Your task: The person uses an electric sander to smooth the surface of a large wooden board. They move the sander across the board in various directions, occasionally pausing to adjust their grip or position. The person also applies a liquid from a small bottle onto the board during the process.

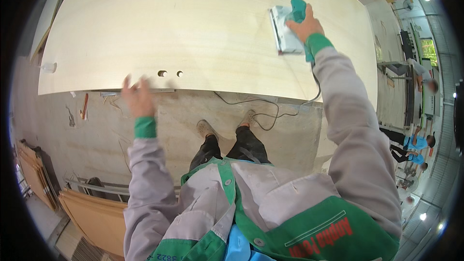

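A pale wooden panel [217, 29] lies flat in front of me. My right hand [305, 28] is wrapped around the green handle of an electric sheet sander [287, 34], whose flat base rests on the panel at the right. The sander's dark cord [316, 79] runs down past my right forearm and over the near edge. Blurred by motion, my left hand [138, 99] is at the panel's near edge with its fingers apart and nothing visible in them. Two holes [170, 73] show in the panel to the right of those fingers.
On the panel's left corner is a small whitish translucent object [49, 67]. Below, the cord loops across the concrete floor [179, 116] close to my feet. Brown boards [92, 215] are stacked at the lower left. Several people, some in blue shirts [416, 143], are far off at the right.
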Tool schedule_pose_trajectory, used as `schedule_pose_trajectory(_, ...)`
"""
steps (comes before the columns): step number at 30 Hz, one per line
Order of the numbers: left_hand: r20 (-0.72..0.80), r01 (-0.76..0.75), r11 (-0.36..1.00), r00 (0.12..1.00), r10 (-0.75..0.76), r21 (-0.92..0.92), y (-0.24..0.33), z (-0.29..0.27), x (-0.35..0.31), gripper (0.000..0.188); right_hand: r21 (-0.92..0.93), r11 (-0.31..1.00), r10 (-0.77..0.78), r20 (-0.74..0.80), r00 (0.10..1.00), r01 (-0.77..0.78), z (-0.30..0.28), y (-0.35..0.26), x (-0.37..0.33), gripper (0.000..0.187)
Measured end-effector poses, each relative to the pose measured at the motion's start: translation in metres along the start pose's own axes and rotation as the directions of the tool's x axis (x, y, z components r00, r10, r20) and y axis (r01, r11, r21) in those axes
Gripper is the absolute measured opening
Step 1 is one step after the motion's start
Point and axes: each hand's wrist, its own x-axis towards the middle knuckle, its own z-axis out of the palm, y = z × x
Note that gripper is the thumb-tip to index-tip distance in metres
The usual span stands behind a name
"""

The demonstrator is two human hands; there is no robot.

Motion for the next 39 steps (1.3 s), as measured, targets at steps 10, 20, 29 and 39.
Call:
schedule_pose_trajectory(10, -0.191, 0.676, 0.574, 0.556, -0.809, -0.463, -0.137, -0.163, 0.136, 0.11, 0.134, 0.962, -0.265, 0.264, 0.928, 0.237, 0.021, -0.047, -0.229, 0.11)
schedule_pose_trajectory(20, -0.387, 0.712, 0.553, 0.407, -0.828, -0.434, -0.047, -0.064, 0.195, 0.091, 0.131, 0.97, -0.211, 0.032, 0.977, 0.206, 0.015, -0.107, 0.062, 0.111)
schedule_pose_trajectory(29, -0.6, 0.891, 0.45, 0.331, -0.728, -0.055, -0.041, -0.07, 0.201, 0.103, 0.027, 0.977, -0.206, -0.149, 0.967, 0.213, -0.006, -0.156, 0.41, 0.107)
schedule_pose_trajectory(39, -0.571, 0.885, 0.465, 0.392, -0.722, 0.019, -0.048, -0.078, 0.193, 0.107, -0.138, 0.957, -0.284, -0.269, 0.92, 0.255, 0.019, -0.184, 0.449, 0.099)
